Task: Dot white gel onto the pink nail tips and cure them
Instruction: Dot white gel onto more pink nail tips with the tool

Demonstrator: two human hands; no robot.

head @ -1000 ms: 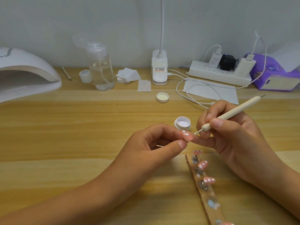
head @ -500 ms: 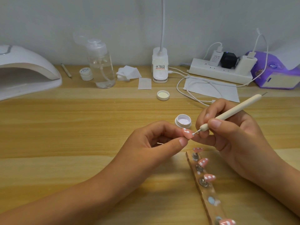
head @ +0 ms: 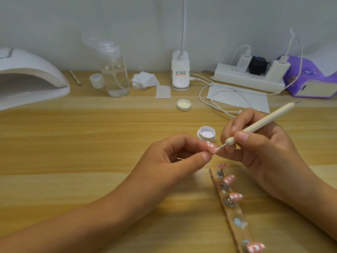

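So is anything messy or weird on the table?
Nothing looks spilled or broken. Only oddity: one spot on the holder strip shows bare blue putty, no nail; the left hand pinches a pink tip.

Gel pot [head: 206, 133] behind hands; lid [head: 183, 105] farther back.

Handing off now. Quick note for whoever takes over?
Left hand: pinches a pink nail tip, partly dotted.
Right hand: grips the dotting tool, its point at that nail.
Open gel pot sits just behind the hands, with a loose lid further back.
Done: four dotted tips sit on the holder strip; one mount is bare.
Left: finish this tip, remount it, then cure them in the nail lamp at far left.
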